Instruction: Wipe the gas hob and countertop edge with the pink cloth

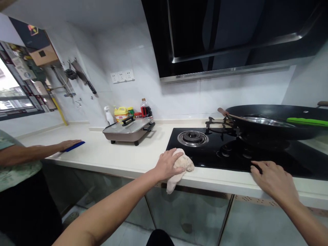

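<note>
A pale, stained cloth (188, 164) lies bunched at the front left corner of the black cooktop (210, 158), partly on the white counter (143, 155), and one end of it hangs down over the counter's edge. The left hand (169, 164) is half closed on this cloth, with the fingers curved over its top. The right hand (276, 181) is loosely open, with bent fingers, and I see nothing held in it; it is at the front edge of the cooktop, but whether it touches the glass I cannot tell. Behind the cloth is a round burner (193, 138), and on the right side stands a wide dark wok (261, 136), where a green handle (307, 121) lies across. To the left, an electric pan (125, 136) with a glass lid stands on the counter, and close behind it are a white spray bottle (109, 115), a yellow jug (121, 113) and a dark bottle (146, 111). At the far left, another person's hand (70, 144) rests flat on a blue cloth (74, 147). Above the cooktop is a black range hood (230, 37).
</note>
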A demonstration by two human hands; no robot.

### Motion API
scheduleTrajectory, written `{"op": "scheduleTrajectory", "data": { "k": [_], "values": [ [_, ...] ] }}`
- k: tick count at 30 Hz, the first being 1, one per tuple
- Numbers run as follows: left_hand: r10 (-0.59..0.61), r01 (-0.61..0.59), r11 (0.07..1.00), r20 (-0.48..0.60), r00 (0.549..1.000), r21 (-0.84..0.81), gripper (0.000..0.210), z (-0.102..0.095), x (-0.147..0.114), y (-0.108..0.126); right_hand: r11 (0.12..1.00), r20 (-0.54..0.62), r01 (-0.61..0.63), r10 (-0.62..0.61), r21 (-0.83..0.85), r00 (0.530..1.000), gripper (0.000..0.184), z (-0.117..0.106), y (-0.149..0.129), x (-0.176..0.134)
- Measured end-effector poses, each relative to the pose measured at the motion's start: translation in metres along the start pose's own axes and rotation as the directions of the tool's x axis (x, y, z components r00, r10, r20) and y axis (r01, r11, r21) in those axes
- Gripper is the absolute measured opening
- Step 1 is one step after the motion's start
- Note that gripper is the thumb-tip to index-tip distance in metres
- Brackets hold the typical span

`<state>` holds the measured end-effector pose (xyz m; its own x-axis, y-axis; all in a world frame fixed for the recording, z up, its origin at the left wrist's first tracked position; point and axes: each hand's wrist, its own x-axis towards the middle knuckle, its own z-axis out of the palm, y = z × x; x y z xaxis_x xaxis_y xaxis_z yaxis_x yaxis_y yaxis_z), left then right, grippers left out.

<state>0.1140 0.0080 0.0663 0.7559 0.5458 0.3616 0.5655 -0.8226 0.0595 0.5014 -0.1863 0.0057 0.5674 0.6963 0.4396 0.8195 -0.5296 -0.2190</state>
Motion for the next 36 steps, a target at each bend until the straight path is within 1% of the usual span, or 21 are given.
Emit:
{"op": "scheduleTrajectory", "data": {
  "k": [3, 6, 8, 10, 12, 15, 17, 19, 22, 24, 26, 27, 29, 30, 32, 33, 34, 36],
  "values": [
    [-0.137, 0.139, 0.990, -0.035, 0.990, 0.040, 0.068, 0.004, 0.023, 0.006, 1.000, -0.001, 0.001, -0.001, 0.011, 1.000, 0.060, 0.000, 0.001, 0.001],
    [-0.296, 0.299, 0.952, -0.054, 0.954, 0.066, 0.063, 0.008, 0.044, 0.015, 1.000, 0.001, 0.003, -0.003, 0.019, 1.000, 0.060, 0.000, 0.001, 0.001],
    [-0.350, 0.355, 0.931, -0.075, 0.934, 0.082, 0.064, 0.012, 0.051, 0.024, 1.000, -0.003, 0.006, -0.006, 0.019, 1.000, 0.060, 0.001, 0.002, 0.002],
    [-0.341, 0.350, 0.932, -0.094, 0.935, 0.099, 0.067, 0.016, 0.048, 0.036, 1.000, -0.008, 0.010, -0.010, 0.016, 1.000, 0.061, 0.003, 0.004, 0.002],
    [-0.297, 0.305, 0.947, -0.081, 0.951, 0.102, 0.073, 0.021, 0.038, 0.049, 1.000, -0.021, 0.018, -0.017, 0.015, 1.000, 0.061, 0.007, 0.007, 0.003],
    [-0.239, 0.242, 0.968, -0.057, 0.969, 0.070, 0.081, 0.028, 0.021, 0.070, 0.999, -0.042, 0.032, -0.031, 0.024, 0.999, 0.061, 0.014, 0.011, 0.005],
    [-0.214, 0.217, 0.975, -0.061, 0.975, 0.044, 0.082, 0.031, 0.017, 0.080, 0.999, -0.044, 0.034, -0.032, 0.028, 0.998, 0.061, 0.017, 0.012, 0.007],
    [-0.209, 0.211, 0.977, -0.052, 0.976, 0.025, 0.077, 0.031, 0.021, 0.084, 0.999, -0.039, 0.027, -0.026, 0.028, 0.999, 0.062, 0.017, 0.013, 0.008],
    [-0.241, 0.242, 0.970, -0.017, 0.970, 0.032, 0.072, 0.027, 0.038, 0.083, 0.999, -0.035, 0.021, -0.020, 0.030, 0.999, 0.061, 0.016, 0.013, 0.009],
    [-0.249, 0.248, 0.967, -0.004, 0.969, 0.048, 0.075, 0.025, 0.047, 0.082, 0.999, -0.028, 0.014, -0.013, 0.033, 1.000, 0.061, 0.015, 0.013, 0.009],
    [-0.246, 0.245, 0.969, 0.006, 0.969, 0.039, 0.085, 0.023, 0.049, 0.081, 0.999, -0.018, 0.008, -0.007, 0.031, 1.000, 0.061, 0.016, 0.013, 0.010],
    [-0.237, 0.236, 0.972, 0.012, 0.972, 0.017, 0.091, 0.023, 0.046, 0.079, 1.000, -0.015, 0.007, -0.006, 0.027, 1.000, 0.061, 0.017, 0.013, 0.010],
    [-0.180, 0.181, 0.982, 0.021, 0.983, -0.056, 0.102, 0.022, 0.036, 0.070, 1.000, -0.019, 0.012, -0.012, 0.021, 1.000, 0.062, 0.020, 0.015, 0.011],
    [-0.139, 0.140, 0.985, 0.015, 0.990, -0.096, 0.103, 0.020, 0.028, 0.061, 1.000, -0.023, 0.016, -0.015, 0.021, 1.000, 0.063, 0.021, 0.016, 0.011],
    [-0.083, 0.079, 0.986, -0.017, 0.996, -0.146, 0.092, 0.014, 0.011, 0.035, 0.999, -0.035, 0.021, -0.021, 0.025, 0.999, 0.063, 0.023, 0.017, 0.011],
    [-0.099, 0.091, 0.986, -0.046, 0.994, -0.143, 0.084, 0.010, 0.001, 0.018, 0.999, -0.041, 0.024, -0.023, 0.027, 0.999, 0.062, 0.023, 0.017, 0.011],
    [-0.145, 0.136, 0.983, -0.075, 0.987, -0.121, 0.074, 0.006, -0.008, 0.001, 0.999, -0.045, 0.023, -0.022, 0.028, 0.999, 0.062, 0.024, 0.017, 0.011],
    [-0.272, 0.269, 0.962, -0.112, 0.956, -0.044, 0.062, 0.000, -0.025, -0.033, 0.999, -0.039, 0.020, -0.019, 0.025, 0.999, 0.062, 0.023, 0.017, 0.011]
  ]
}}
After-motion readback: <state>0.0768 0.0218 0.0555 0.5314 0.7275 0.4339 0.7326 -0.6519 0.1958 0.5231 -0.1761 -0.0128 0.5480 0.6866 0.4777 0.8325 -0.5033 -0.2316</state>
